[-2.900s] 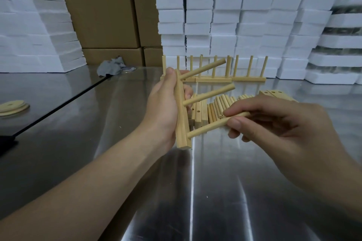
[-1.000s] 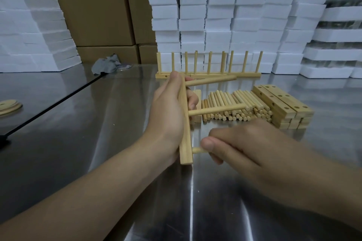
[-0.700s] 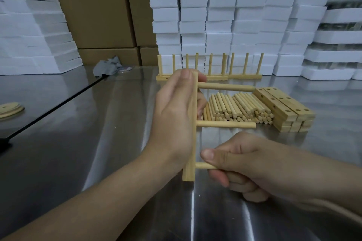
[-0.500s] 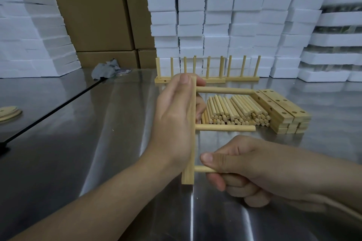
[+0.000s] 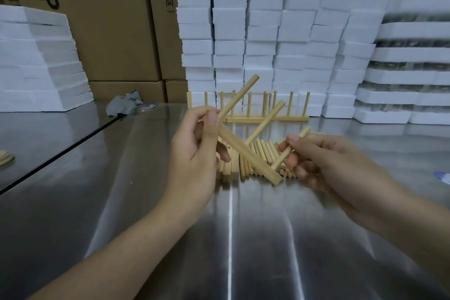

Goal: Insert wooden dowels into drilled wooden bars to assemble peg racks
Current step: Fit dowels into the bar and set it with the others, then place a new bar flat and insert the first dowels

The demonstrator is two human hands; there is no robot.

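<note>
Three pegs: the top dowel (image 5: 242,94) and the middle dowel (image 5: 266,121) stick out of the bar (image 5: 246,151). The third dowel (image 5: 280,160) meets the bar near its low end.
Bar side: my left hand (image 5: 192,153) grips the bar's top end, thumb on one side and curled fingers on the other. The bar is up off the table (image 5: 146,178), tilted down to the right.
Peg side: my right hand (image 5: 326,161) pinches the third dowel between thumb and fingers.
Doing it well: I think I should hold the bar firm, line this peg up with the other two, then push straight with a small twist.
Watch out: a crooked push could jam it.
Fully in: I cannot tell.
Close by: loose dowels (image 5: 264,152) lie under the bar, and finished racks (image 5: 267,118) stand behind.
</note>
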